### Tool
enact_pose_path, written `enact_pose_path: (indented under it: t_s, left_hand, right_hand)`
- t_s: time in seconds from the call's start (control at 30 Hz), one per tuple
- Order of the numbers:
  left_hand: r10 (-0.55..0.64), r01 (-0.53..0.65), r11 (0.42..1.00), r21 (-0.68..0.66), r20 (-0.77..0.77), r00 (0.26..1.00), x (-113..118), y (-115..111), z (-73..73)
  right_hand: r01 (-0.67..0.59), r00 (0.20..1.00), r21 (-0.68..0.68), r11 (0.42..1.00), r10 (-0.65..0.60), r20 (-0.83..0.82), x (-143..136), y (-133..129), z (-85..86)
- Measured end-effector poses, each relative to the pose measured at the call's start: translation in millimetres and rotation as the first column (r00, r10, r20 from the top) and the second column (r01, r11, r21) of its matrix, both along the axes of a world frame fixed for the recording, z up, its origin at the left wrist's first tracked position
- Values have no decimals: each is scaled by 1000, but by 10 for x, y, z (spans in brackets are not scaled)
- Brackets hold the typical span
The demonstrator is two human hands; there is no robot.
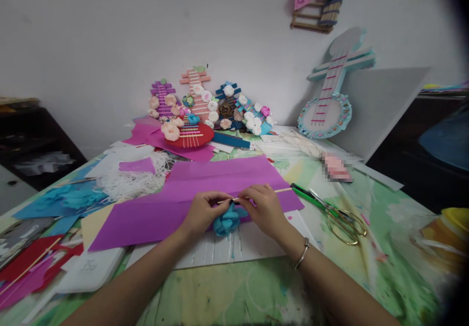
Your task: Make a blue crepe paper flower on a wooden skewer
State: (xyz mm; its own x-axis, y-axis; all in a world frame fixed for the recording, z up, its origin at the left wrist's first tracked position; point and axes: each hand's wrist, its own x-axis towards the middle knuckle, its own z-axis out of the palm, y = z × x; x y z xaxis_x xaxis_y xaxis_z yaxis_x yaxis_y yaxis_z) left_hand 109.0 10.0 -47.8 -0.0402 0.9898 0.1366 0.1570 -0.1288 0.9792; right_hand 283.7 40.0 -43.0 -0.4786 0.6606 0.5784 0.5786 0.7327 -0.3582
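Left hand [205, 213] and right hand [264, 210] are both pinched nearly closed on a thin stick [283, 190], probably to keep it steady, with the blue flower [226, 222] just below their fingertips. Purple paper [227, 173] lies right behind, handy I guess.

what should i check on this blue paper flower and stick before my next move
1. Thin stick supported: ok, the left hand and right hand both pinch it.
2. Blue paper flower fixed to the stick: cannot tell, the fingers hide any join.
3. Surface under the hands uncluttered: not ok, purple paper and a white board lie beneath.
4. Scissors away from the fingers: ok, they lie to the right of the right hand.
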Motion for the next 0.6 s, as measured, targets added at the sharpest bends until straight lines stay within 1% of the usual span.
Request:
enact_pose_path:
  t_s: [0.07,0.13,0.23,0.33,0.4,0.6]
  left_hand:
    - [38,-36,999,38,-49,998,3,-15,19]
    - [47,-45,998,36,-49,998,3,-26,41]
    - [2,-1,1000,-26,48,999,-6,-22,48]
    - [-42,57,995,-86,176,984,-22,0,14]
    - [-53,81,991,-111,234,971,-30,14,-16]
    - [-65,92,992,-91,269,961,-25,26,-46]
  right_hand:
    - [0,1000,-12,1000,-1,-15,-14,-23,2]
    - [-5,1000,-7,1000,5,-18,-21,-37,5]
    - [0,1000,30,1000,1,-17,-19,-44,11]
    - [37,999,81,996,-37,-4,-7,-54,32]
    - [72,997,96,993,-74,23,5,-71,61]
    - [142,981,187,972,-164,106,21,-152,142]
